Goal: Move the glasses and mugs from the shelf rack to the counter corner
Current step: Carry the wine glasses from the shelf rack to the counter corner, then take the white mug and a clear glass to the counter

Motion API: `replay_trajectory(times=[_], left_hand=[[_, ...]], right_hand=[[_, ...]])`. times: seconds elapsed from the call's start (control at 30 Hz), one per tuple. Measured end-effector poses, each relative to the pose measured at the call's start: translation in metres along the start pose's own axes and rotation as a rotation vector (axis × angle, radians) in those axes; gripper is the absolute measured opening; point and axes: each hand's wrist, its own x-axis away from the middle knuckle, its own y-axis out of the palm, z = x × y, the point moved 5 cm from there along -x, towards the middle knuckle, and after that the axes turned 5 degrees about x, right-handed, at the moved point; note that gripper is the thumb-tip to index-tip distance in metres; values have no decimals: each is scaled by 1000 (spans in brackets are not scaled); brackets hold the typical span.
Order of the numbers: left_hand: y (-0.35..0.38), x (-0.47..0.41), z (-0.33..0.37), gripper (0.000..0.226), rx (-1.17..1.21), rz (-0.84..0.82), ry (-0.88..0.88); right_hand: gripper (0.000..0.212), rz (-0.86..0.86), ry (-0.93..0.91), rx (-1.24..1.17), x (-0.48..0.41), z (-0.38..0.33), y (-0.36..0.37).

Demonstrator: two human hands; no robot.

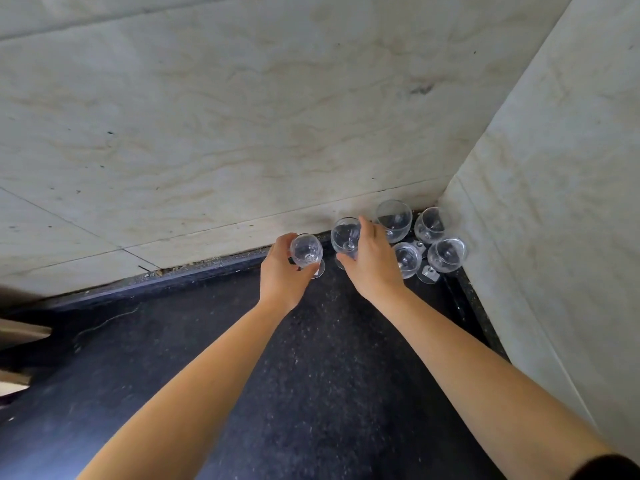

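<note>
Two hands each grip a stemmed glass. The left hand (282,275) curls its fingers round the bowl of the left glass (306,252), and the right hand (372,265) wraps the right glass (346,237). Both glasses are upright and look empty, near the back wall (242,133). Just beside them, four more glasses (394,220) cluster in the corner of the dark counter (311,358).

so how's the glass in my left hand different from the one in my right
The left-hand glass looks smaller-bowled than the right-hand glass. The left hand grips its glass from the left, the right hand from the right. The left-hand glass stands farther from the counter corner than the right-hand glass. Both are clear, stemmed, upright.
</note>
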Motion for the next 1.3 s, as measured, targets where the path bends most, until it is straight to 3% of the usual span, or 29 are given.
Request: replay_trajectory(times=[0.37, 0.57, 0.7, 0.83, 1.0, 1.07, 1.3], left_hand=[[-4, 1, 11, 86, -29, -80, -41], [-73, 30, 66, 65, -188, 20, 86], [-153, 70, 109, 61, -396, 218, 221], [-235, 137, 130, 60, -605, 473, 243], [-326, 266, 104, 60, -750, 749, 84], [-349, 314, 93, 60, -782, 788, 16], [-444, 555, 43, 66, -836, 1059, -262]], right_hand=[[86, -83, -96, 22, 7, -2, -15], [67, 35, -227, 60, 18, -40, -78], [63, 165, -411, 37, 31, -98, -127], [65, 290, -670, 58, 56, -174, -144], [66, 268, -991, -32, 131, -284, -112], [66, 236, -1079, -67, 164, -317, -97], [66, 127, -1437, -214, 366, -449, -58]])
